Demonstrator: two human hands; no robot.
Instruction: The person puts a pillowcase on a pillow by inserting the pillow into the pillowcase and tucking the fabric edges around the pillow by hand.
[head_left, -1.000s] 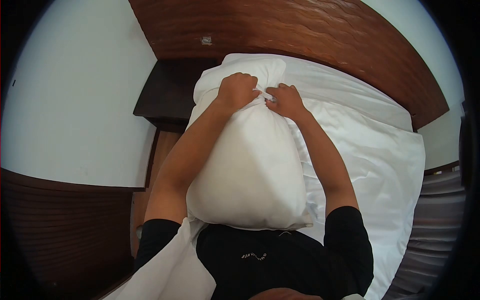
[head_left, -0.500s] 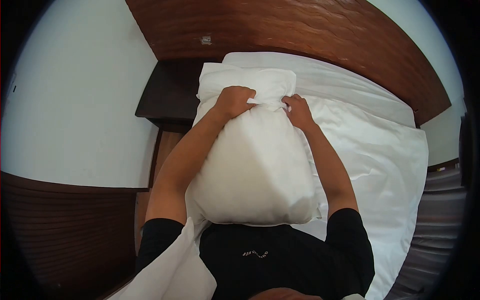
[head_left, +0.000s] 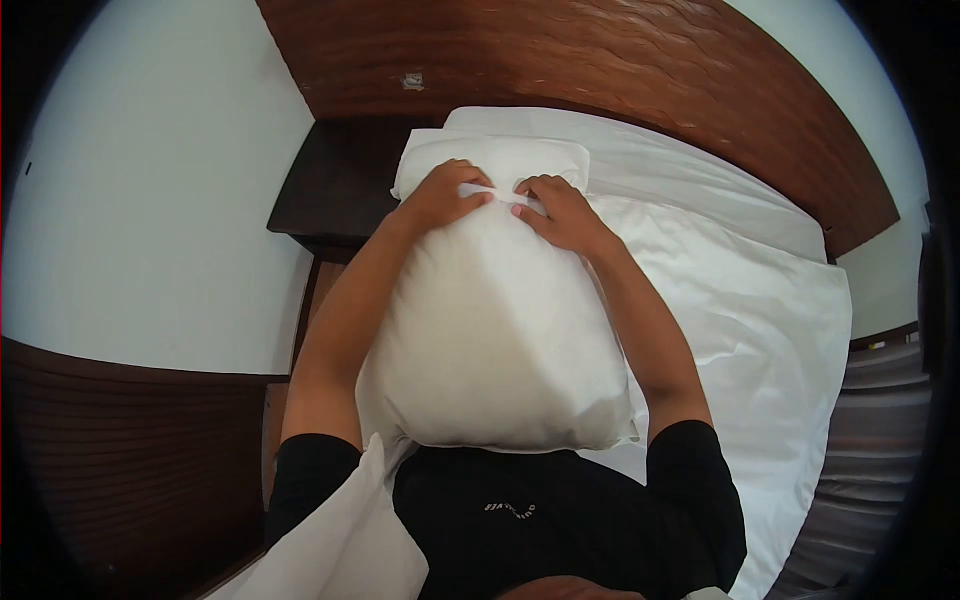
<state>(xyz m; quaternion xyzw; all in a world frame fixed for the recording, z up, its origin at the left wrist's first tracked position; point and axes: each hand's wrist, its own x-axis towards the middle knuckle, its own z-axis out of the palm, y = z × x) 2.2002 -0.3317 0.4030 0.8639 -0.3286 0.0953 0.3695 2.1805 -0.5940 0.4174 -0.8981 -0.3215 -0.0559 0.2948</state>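
A plump white pillow (head_left: pixel 500 330) lies on the bed, its near end against the black shirt. Near its far end, white fabric (head_left: pixel 508 195) is bunched between the hands. My left hand (head_left: pixel 450 193) is closed on this fabric, thumb and fingers pinching a fold. My right hand (head_left: pixel 560 212) pinches the fabric from the right side, fingers bent. A small gap separates the hands. Beyond them, a flatter part of white cloth (head_left: pixel 500 158) spreads out at the pillow's far end.
The bed (head_left: pixel 740 330) has a rumpled white cover. Behind it stands a brown wooden headboard (head_left: pixel 600 60). A dark bedside table (head_left: pixel 345 185) is at the left of the bed. White cloth (head_left: pixel 340 530) hangs at the lower left, and a grey curtain (head_left: pixel 870 450) at the right.
The far end of the fabric, gathered tightly earlier, has spread flatter. My left hand has shifted slightly left, and my right hand has come back inward after moving right.
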